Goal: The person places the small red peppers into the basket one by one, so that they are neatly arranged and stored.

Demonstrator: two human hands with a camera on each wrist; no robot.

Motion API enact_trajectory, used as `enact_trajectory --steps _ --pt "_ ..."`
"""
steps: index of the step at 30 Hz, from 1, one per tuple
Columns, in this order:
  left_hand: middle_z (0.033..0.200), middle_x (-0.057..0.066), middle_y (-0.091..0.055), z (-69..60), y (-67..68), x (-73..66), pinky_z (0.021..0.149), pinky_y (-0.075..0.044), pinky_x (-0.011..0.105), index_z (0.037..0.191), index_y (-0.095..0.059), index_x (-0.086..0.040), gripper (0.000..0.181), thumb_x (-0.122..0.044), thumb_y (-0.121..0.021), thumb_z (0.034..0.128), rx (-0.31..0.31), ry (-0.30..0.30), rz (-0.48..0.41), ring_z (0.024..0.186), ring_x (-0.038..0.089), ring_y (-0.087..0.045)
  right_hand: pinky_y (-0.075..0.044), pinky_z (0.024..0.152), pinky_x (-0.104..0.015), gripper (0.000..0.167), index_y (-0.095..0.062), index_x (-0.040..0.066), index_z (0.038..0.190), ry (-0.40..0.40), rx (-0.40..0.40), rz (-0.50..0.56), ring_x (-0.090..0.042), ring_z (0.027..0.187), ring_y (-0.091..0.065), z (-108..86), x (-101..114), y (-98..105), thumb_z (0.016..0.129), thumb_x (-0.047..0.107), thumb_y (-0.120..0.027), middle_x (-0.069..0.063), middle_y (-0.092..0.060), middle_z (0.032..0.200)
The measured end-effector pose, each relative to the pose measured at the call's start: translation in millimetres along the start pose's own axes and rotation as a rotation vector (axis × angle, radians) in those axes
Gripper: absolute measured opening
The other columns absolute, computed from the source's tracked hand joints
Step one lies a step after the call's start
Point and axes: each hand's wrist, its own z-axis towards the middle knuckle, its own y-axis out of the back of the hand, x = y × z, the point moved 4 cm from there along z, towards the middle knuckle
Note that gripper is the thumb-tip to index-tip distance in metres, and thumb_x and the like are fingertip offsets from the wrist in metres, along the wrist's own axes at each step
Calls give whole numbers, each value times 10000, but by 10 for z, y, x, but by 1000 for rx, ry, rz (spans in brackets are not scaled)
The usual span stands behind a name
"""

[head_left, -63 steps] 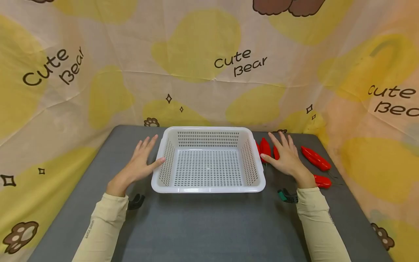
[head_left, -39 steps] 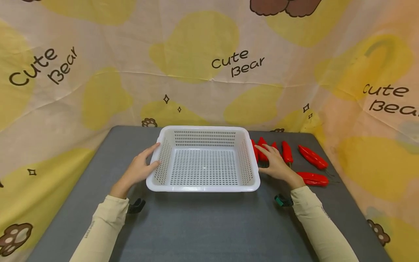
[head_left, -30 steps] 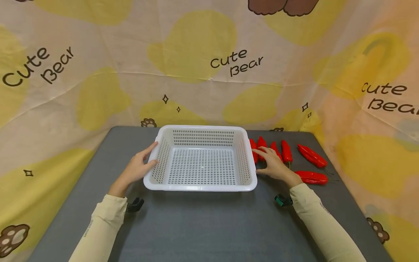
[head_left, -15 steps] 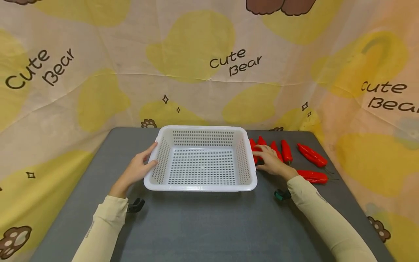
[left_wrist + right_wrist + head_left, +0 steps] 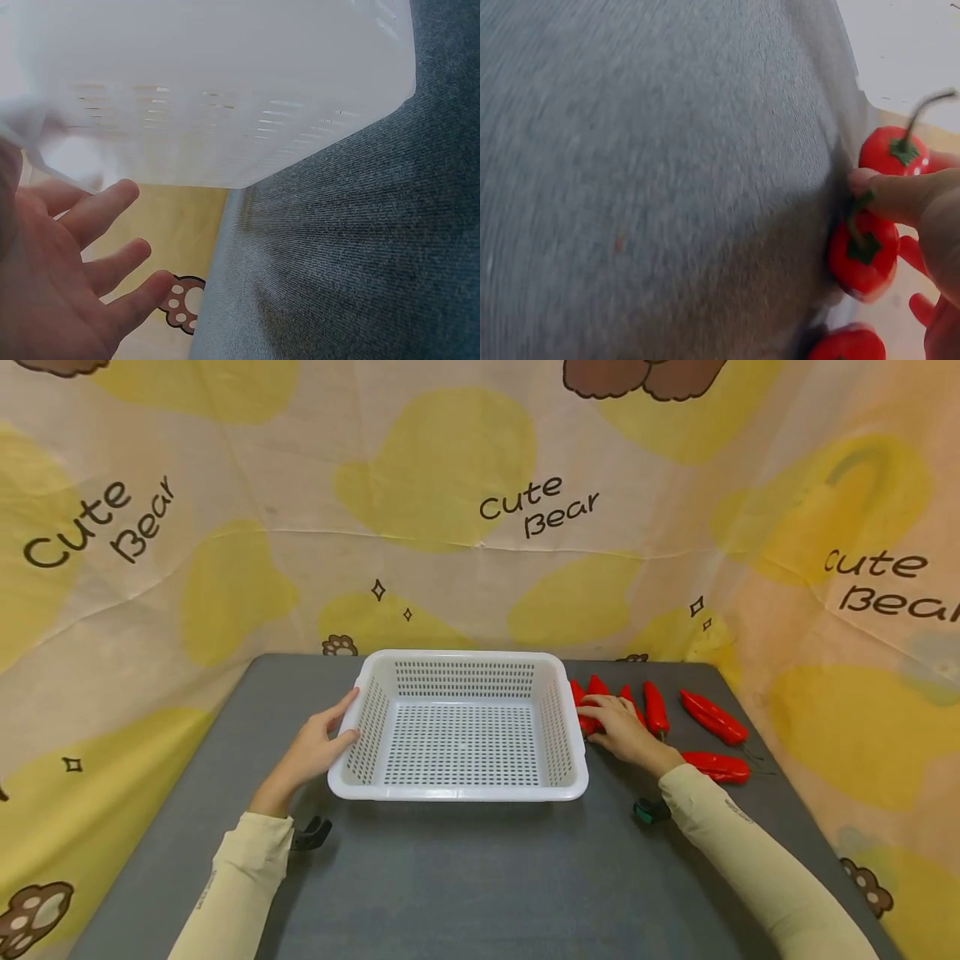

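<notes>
A white perforated plastic basket (image 5: 457,793) stands in the middle of the grey table. My left hand (image 5: 309,752) holds its left rim, thumb on top; in the left wrist view the other fingers (image 5: 112,266) spread out loosely beneath the rim. To the right of the basket, my right hand (image 5: 624,733) reaches down among red chili peppers. The right wrist view shows its thumb and a finger around one red chili pepper (image 5: 881,146) with a green stem. A second chili pepper (image 5: 862,259) lies just below the thumb. The fingers partly cover the peppers in the head view.
More red chili peppers lie to the right: one upright-lying pepper (image 5: 656,706), one slanted pepper (image 5: 712,717) near the table's right edge, and another pepper (image 5: 717,767) beside the right forearm. A printed cloth (image 5: 450,468) hangs behind the grey table (image 5: 465,877).
Both hands came inward from a spread pose. The left hand took hold of the basket's rim; the right moved left and down onto the peppers beside the basket, its fingers closing in.
</notes>
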Motion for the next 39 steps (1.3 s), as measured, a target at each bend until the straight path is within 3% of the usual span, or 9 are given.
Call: enact_trajectory --steps 8,16,20,23,25,28,31,34,39 --pt "1442 346 -511 -9 1 -14 647 -628 386 1607 -265 -126 692 -90 -546 976 -14 -1 -1 1045 448 -680 -289 1078 -703 572 -616 106 1369 20 -93 32 -442 1315 -479 -111 -43 133 825 58 -785 -210 -573 1421" --pt "1441 355 -506 -8 5 -29 649 -630 400 1614 -237 -126 702 -82 -537 981 -1 2 -35 983 418 -701 -397 1042 -659 574 -581 17 1377 38 -244 172 -468 1245 -522 -208 -36 408 833 -27 -756 -279 -574 1379" --pt "1438 368 -501 -8 -1 -25 653 -630 412 1611 -232 -102 700 -74 -537 982 0 -1 -38 989 417 -700 -509 935 -363 546 -553 27 1406 -18 -298 258 -359 1101 -599 -234 -2 576 887 7 -720 -252 -590 1366" --pt "1451 365 -492 -11 -5 -16 662 -631 424 1612 -232 -105 700 -72 -536 983 -1 0 -38 1000 422 -697 -470 802 -120 513 -516 28 1442 -71 -316 358 -135 996 -616 -229 22 691 953 74 -663 -238 -604 1343" --pt "1465 355 -484 -12 -7 -12 670 -632 430 1613 -234 -112 701 -69 -536 982 -2 -1 -41 1011 426 -694 -446 802 -43 498 -488 -10 1452 -83 -335 438 2 982 -591 -211 31 755 983 91 -623 -204 -620 1301" --pt "1480 340 -478 -17 -7 -15 679 -633 430 1613 -242 -127 703 -65 -539 979 -5 1 -47 1023 426 -690 -462 862 -38 480 -463 -80 1434 -62 -377 577 91 1005 -573 -178 59 842 999 80 -588 -36 -652 1202" --pt "1466 338 -495 -24 -9 -18 677 -634 425 1611 -254 -135 701 -64 -545 977 -7 4 -53 1014 420 -692 -484 832 -71 426 -461 -117 1391 -27 -427 713 47 956 -596 -145 95 908 1004 37 -552 120 -640 1089" --pt "1449 345 -507 -31 -5 -25 678 -635 425 1608 -263 -128 699 -60 -549 974 -7 1 -59 1011 422 -691 -506 818 -111 301 -513 -90 1298 14 -464 835 8 922 -606 -103 132 952 1010 -3 -513 127 -650 1028" --pt "1457 350 -496 -30 -1 -35 678 -635 413 1605 -267 -115 700 -45 -550 968 -6 -8 -71 1036 442 -679 -523 847 -143 169 -562 74 1178 46 -473 953 -20 936 -626 -15 202 1019 1037 40 -475 77 -643 1011"
